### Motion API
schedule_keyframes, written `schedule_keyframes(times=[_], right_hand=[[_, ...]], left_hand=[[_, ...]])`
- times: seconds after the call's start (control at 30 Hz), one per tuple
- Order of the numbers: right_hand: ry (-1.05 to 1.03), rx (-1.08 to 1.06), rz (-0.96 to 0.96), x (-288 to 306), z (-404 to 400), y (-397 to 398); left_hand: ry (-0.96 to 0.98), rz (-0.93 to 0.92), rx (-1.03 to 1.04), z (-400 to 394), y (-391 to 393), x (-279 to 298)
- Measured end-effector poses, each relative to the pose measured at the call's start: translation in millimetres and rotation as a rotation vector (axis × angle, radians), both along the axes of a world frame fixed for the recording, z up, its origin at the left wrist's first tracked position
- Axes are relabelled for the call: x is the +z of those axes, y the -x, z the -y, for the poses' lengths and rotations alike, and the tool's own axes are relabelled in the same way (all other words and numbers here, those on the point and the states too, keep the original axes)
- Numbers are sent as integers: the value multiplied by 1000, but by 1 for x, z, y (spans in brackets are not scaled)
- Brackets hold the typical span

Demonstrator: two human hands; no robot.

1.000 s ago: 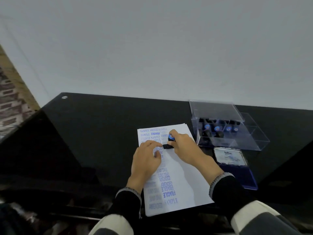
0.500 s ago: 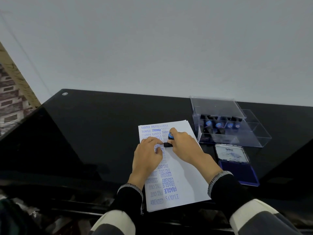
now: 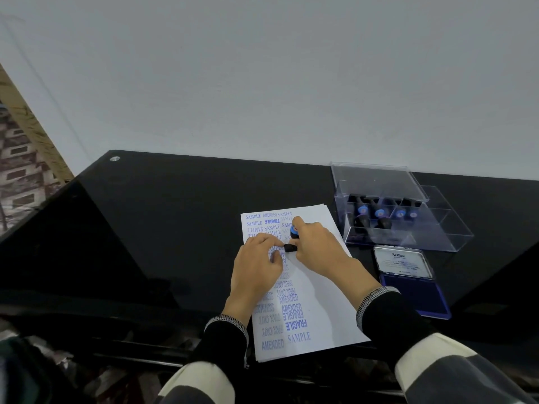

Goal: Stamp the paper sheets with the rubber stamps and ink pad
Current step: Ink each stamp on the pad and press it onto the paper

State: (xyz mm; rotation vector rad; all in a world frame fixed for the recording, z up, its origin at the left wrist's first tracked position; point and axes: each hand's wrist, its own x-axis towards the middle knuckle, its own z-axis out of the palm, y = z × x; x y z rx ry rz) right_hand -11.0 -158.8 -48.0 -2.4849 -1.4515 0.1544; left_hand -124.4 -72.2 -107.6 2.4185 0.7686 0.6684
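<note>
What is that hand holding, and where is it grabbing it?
The right hand grips a small black rubber stamp with a blue-capped handle, fingers around its handle. The left hand rests on the paper.

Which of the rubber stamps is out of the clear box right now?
The blue-topped stamp in the right hand, its base down on the paper sheet. The other stamps sit inside the clear box.

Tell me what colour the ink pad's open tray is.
Deep blue; the ink pad shows best in the head view.
</note>
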Motion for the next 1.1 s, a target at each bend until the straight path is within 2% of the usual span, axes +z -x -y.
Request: schedule_keyframes(times=[0.37,0.53,0.67,0.87,0.97,1.1], right_hand=[[-128,-51,-2,-13,6,10],[-95,-36,-58,-9,0,3],[-81,-39,-89,-6,-5,-1],[-145,-54,-27,-20,5,6],[-154,-56,-29,-20,3,6],[-135,-30,-60,-16,-2,0]], left_hand=[[19,8,7,2,0,-1],[-22,14,44,2,0,-3],[-92,-127,195,3,-1,-4],[-43,-358,419,6,-5,0],[-22,-397,479,5,-6,1],[-4,-371,453,4,-6,1]])
